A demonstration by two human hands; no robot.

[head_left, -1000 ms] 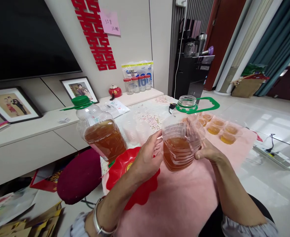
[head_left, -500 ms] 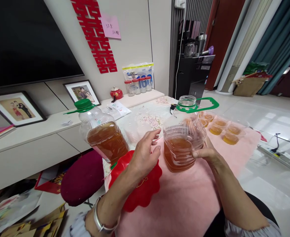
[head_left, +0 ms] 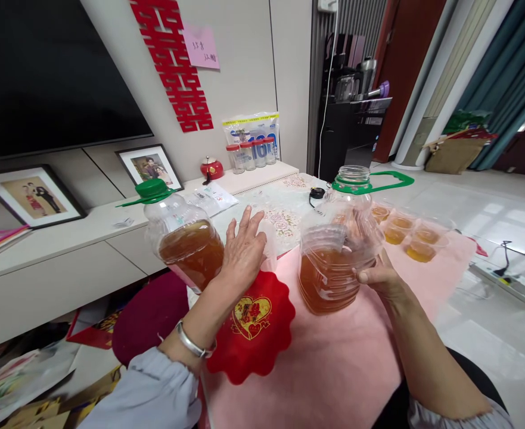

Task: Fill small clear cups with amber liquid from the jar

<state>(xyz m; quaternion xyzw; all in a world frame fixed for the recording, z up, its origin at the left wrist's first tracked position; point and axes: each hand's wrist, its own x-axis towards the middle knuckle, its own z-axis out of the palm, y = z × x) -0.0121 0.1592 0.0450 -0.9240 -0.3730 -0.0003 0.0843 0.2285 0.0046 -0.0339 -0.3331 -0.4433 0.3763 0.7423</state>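
My right hand (head_left: 376, 275) grips a large clear plastic jug (head_left: 331, 277) of amber liquid by its right side; the thumb shows and the other fingers are mostly behind it. The jug has no cap on, and its green handle sticks out to the right. My left hand (head_left: 244, 247), fingers spread, hovers over clear plastic cups (head_left: 270, 247) that it partly hides; I cannot tell whether it touches them. Below it lies a red scalloped tray (head_left: 273, 351) with a gold heart print. Left of that hand stands a second jug (head_left: 190, 253) with a green cap.
Several cups of amber liquid (head_left: 421, 250) stand on the pink cloth (head_left: 334, 369) at the right. A maroon stool (head_left: 148, 316) is left of the table. Red-lidded jars (head_left: 248, 158) and framed photos (head_left: 32, 196) line the cabinet. A power strip (head_left: 512, 280) lies at the right.
My left hand has moved left and away from the open jug, toward the clear cups, with its fingers spreading. The jug in my right hand has shifted slightly right.
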